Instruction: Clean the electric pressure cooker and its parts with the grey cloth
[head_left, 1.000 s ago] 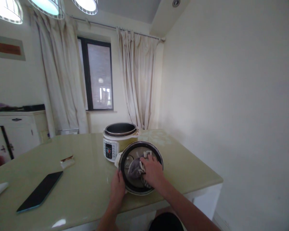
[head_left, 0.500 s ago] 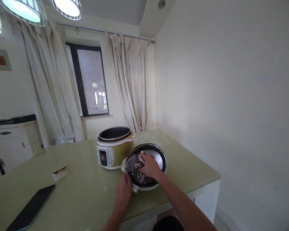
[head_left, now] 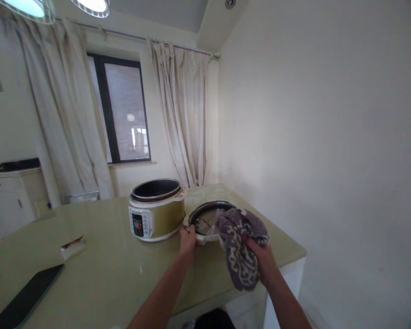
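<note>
While the left grip [head_left: 187,241] holds a lid [head_left: 205,220], a cooker [head_left: 168,218] stands just beside; the right grip [head_left: 263,257] clutches cloth [head_left: 240,251].

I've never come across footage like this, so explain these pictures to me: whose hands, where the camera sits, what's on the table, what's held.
No machine here: these are a person's own left hand and right hand, both bare. Every picture comes from one camera worn on the head, looking forward and down. The left holds the edge of a round lid, inner side showing; the right holds a patterned cloth. On the pale green table stand an open cooker, a dark flat slab and a small pale item I can't identify.
</note>
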Motion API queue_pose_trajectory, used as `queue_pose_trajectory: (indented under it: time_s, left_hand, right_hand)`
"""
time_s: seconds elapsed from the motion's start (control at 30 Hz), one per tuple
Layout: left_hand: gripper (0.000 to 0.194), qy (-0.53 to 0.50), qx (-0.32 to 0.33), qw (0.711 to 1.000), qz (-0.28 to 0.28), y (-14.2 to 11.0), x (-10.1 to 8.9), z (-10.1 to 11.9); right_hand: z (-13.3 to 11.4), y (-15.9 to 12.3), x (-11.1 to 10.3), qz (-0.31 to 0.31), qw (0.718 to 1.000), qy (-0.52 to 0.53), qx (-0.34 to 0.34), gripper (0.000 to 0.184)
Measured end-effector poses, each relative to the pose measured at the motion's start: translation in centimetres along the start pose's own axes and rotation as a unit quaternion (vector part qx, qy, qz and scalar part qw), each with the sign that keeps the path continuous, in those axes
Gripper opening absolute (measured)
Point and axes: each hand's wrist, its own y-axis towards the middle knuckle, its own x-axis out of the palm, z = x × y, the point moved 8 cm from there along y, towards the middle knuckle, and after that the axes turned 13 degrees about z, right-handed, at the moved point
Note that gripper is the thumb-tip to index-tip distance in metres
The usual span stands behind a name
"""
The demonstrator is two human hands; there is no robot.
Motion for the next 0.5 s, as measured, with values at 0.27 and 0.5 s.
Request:
queue_pose_trajectory:
  time_s: [0.27, 0.5]
  left_hand:
    - [0.033, -0.037, -0.09, 0.992, -0.083, -0.3, 1.3, 3.0]
    - [0.026, 0.149, 0.261, 0.953, -0.045, 1.2, -6.1, 11.9]
  right_hand:
    - [5.3, 1.5, 3.3, -0.063, 0.997, -0.046, 0.021, 0.08]
    - [7.4, 4.3, 6.7, -0.095, 0.987, -0.13, -0.002, 0.084]
